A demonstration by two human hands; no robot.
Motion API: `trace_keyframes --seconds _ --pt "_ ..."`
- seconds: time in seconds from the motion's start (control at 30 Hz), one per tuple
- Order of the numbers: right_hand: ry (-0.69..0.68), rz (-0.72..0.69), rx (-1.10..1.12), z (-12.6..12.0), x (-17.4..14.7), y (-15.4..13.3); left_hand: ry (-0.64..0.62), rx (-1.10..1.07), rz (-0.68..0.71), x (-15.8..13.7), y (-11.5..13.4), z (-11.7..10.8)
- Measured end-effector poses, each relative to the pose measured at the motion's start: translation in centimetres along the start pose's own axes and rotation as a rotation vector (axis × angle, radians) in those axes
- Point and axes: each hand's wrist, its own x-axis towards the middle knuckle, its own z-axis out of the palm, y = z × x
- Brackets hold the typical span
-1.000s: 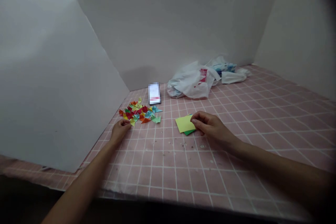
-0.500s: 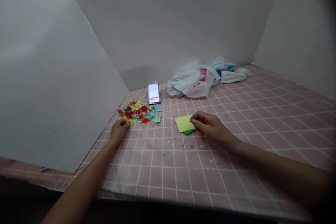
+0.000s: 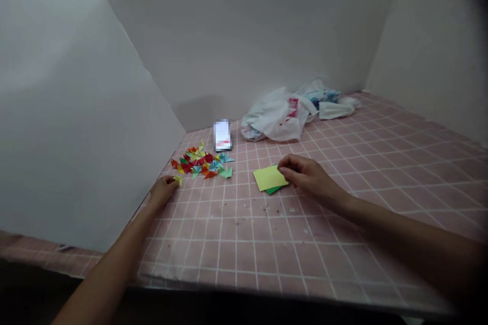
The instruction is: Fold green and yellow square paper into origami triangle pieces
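A small folded yellow paper crane (image 3: 177, 180) is pinched in the fingertips of my left hand (image 3: 163, 190), at the near left edge of a cluster of colourful folded paper cranes (image 3: 202, 162). On the right, my right hand (image 3: 308, 177) has thumb and forefinger closed at the upper right corner of a flat yellow paper square (image 3: 269, 177). Part of a green paper square (image 3: 273, 190) shows beneath the yellow one, and a sliver of blue shows at the top edge. The fingers hide that corner.
Behind the cranes a phone (image 3: 222, 135) with a lit, blurred screen stands upright. Crumpled white plastic bags (image 3: 276, 117) lie at the back. Tall pale panels (image 3: 68, 127) enclose the pink checked tablecloth (image 3: 244, 249). Small scraps (image 3: 267, 208) are scattered near the paper squares.
My left hand has drawn left and slightly toward me with the yellow crane, apart from the cluster. My right hand has risen slightly, uncovering more of the yellow square's right side.
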Motion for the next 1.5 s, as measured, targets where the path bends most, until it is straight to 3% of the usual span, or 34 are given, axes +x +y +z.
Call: trace_keyframes --seconds 0.07,0.23,0.37,0.5,0.6,0.77,0.87,0.97,1.13,1.27,1.5 --pt "-0.013 -0.039 -0.170 -0.8 0.5 -0.2 0.026 -0.012 0.034 -0.3 0.3 -0.6" --pt "-0.258 -0.201 -0.567 -1.7 1.3 0.0 0.187 -0.062 0.111 -1.1 2.0 -2.3" --pt "-0.369 -0.257 -0.698 -1.2 1.1 0.6 0.226 -0.124 0.246 -2.5 5.2 -1.4" --pt "-0.398 -0.258 -0.752 -1.0 1.1 1.0 0.083 -0.191 0.430 -5.3 9.8 1.8" --pt "-0.395 -0.288 -0.694 -1.2 1.4 1.4 -0.123 -0.266 0.587 -7.1 13.1 4.5" --pt "-0.394 -0.291 -0.612 -1.6 2.0 2.1 -0.382 -0.409 0.763 -7.9 16.3 8.5" --pt "-0.384 -0.258 -0.557 -1.7 2.2 2.3 -0.503 -0.540 0.809 -7.7 16.8 10.3" --pt "-0.388 -0.242 -0.546 -1.8 2.2 2.2 -0.563 -0.531 0.838 -7.7 16.8 11.2" --pt "-0.424 -0.246 -0.566 -1.9 2.3 2.1 -0.574 -0.524 0.848 -7.7 16.5 11.5" --pt "-0.367 -0.255 -0.596 -1.7 2.0 2.0 -0.570 -0.545 0.876 -7.6 16.3 11.6" --pt "-0.267 -0.442 -0.700 0.1 0.9 1.6 -0.541 -0.529 0.866 -7.9 16.4 11.8"
